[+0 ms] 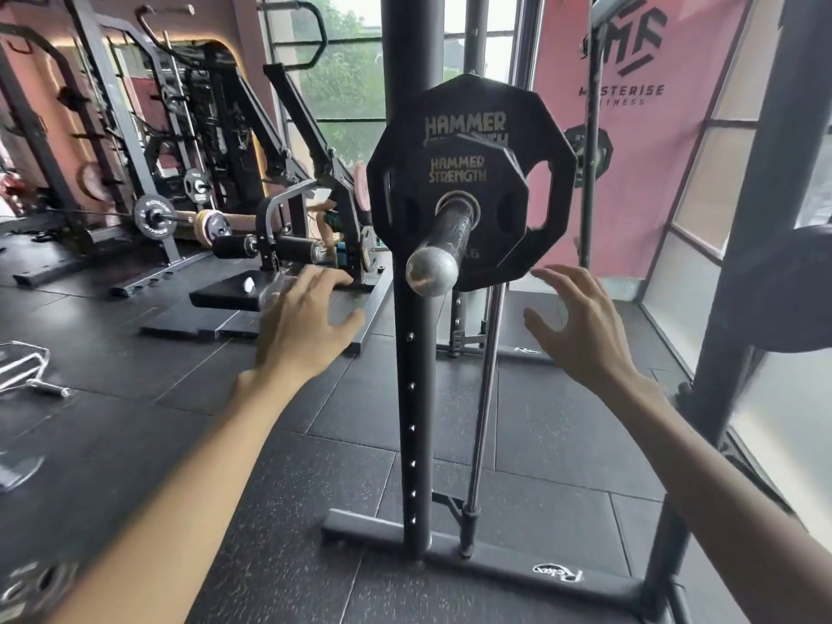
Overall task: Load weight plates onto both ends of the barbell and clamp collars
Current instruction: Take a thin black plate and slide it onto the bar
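A black rack upright (414, 398) stands before me. Two black Hammer Strength plates (463, 173), small over large, sit on the barbell sleeve (452, 231); my left grip (301, 322) and right grip (581, 326) flank it, spread, empty.

Small plate's (495, 173) weight number sits behind the barbell sleeve (450, 236); large plate's (468, 99) lower lettering half covered

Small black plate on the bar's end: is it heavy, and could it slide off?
Probably heavy for its size: the small plate looks thick and solid. It would likely slide along the smooth bar, since nothing visibly clamps it there. Its flat-sided edge should keep it from rolling.
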